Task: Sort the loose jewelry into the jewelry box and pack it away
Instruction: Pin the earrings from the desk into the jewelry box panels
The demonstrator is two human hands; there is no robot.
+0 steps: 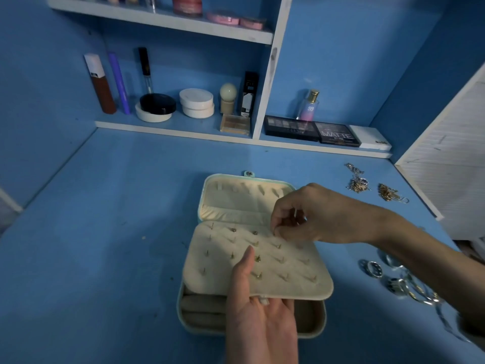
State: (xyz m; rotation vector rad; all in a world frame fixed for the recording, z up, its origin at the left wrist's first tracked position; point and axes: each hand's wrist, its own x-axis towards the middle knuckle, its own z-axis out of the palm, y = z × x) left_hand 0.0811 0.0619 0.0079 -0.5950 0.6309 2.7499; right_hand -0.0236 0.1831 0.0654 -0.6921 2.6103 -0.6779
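**Jewelry box open, both hands at the earring panel**

Nearest: the left hand [258, 306] holds the near edge of the cream earring panel [288, 274]. Its thumb lies flat on top and its fingers curl underneath. The panel is lifted off the base of the jewelry box [193, 325], tilted up toward the viewer. Padded rolls show in the base beneath it. Small gold studs [258, 275] sit in rows across the panel.

The right hand [296, 214] reaches in from the right over the panel's far right corner. Thumb and forefinger tips are drawn close together and touch the panel in its far row. I cannot tell whether they hold a stud: too small.

The lid [236, 198] lies open flat behind the panel, with a snap tab [249, 174] at its far edge.

Right of the box, under the right forearm, is a loose cluster of silver rings [393, 281]. Further back on the right lie two heaps of gold chains [359, 183], well apart from the box.

A broad stretch of blue desk [105, 232] runs from the box's left side to the side wall. On the right, a white slatted panel [446, 164] borders the desk just beyond the chains.

Farthest: the shelf [170, 130] along the back wall. A dark palette [337, 134] reads "MATTE". A perfume bottle [309, 106] reads "SB". Other labels are unreadable.
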